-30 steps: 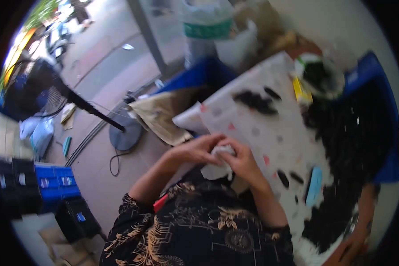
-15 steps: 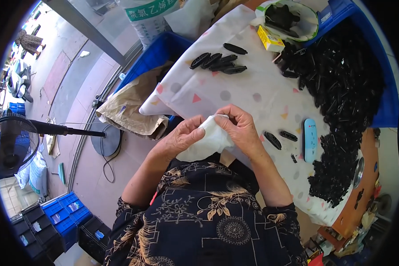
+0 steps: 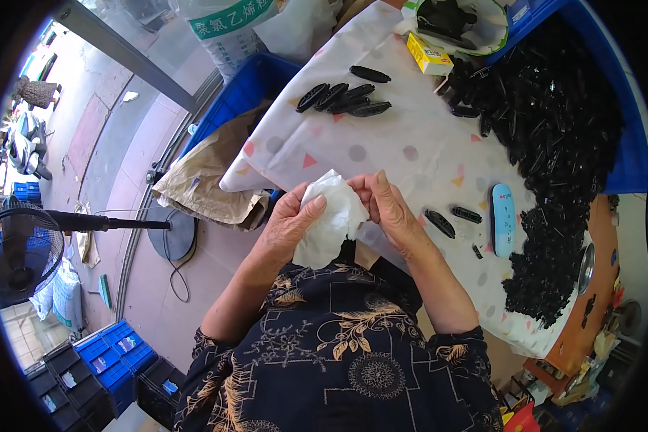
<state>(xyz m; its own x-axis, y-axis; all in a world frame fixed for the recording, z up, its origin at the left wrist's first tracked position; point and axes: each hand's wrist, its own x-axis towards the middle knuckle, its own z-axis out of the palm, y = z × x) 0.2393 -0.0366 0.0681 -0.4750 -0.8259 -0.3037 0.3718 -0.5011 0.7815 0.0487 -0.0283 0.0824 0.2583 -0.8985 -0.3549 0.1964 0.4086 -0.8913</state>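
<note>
My left hand [image 3: 286, 227] grips a crumpled white tissue-like sheet [image 3: 327, 227] in front of my body, thumb lying across its face. The sheet's lower right edge looks ragged. Close by its right edge is my right hand [image 3: 396, 216], thumb raised apart from the other fingers, which curl beside the sheet; whether they touch it is hard to tell. On the patterned white tablecloth [image 3: 381, 155] to the right lie two oblong black plastic parts [image 3: 440, 224] and a small black piece [image 3: 477, 251]. A light-blue oblong case [image 3: 504, 219] rests beyond them.
Several black oblong parts [image 3: 349, 99] lie farther back. A large heap of black parts [image 3: 547, 137] spills from a blue bin [image 3: 630, 169] at right. A yellow box [image 3: 430, 55] sits near an open bag [image 3: 493, 29]. At left are a brown sack [image 3: 209, 189], a fan [image 3: 23, 248] and crates [image 3: 115, 353].
The white sheet now stands more upright, in my left hand. My right thumb has lifted off it, and the right hand has shifted slightly to the right. The whole view has tilted a little.
</note>
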